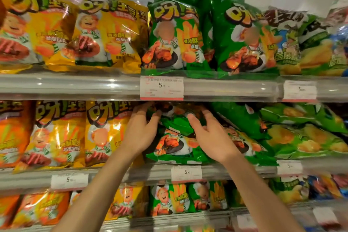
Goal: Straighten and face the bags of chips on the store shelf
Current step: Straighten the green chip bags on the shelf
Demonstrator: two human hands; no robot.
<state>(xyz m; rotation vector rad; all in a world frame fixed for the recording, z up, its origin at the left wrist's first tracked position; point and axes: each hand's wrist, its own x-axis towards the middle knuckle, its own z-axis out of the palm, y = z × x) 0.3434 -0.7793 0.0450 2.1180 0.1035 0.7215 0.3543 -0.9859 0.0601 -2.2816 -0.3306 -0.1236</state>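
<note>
On the middle shelf (113, 172) a green chip bag (175, 118) lies tipped over on top of another green bag (175, 147) that faces front. My left hand (141, 130) grips the tipped bag's left side, fingers curled over its top edge. My right hand (209, 133) holds its right side, thumb pressed on the front. Further green bags (243, 118) to the right lie slumped and skewed. Yellow bags (60, 133) to the left stand upright facing out.
The upper shelf (75, 84) carries upright yellow bags (111, 34) and green bags (173, 36), one green bag (239, 32) leaning. Price tags (162, 87) hang on the shelf rails. A lower shelf holds more bags (169, 199). Light-green bags (310, 137) lie piled at right.
</note>
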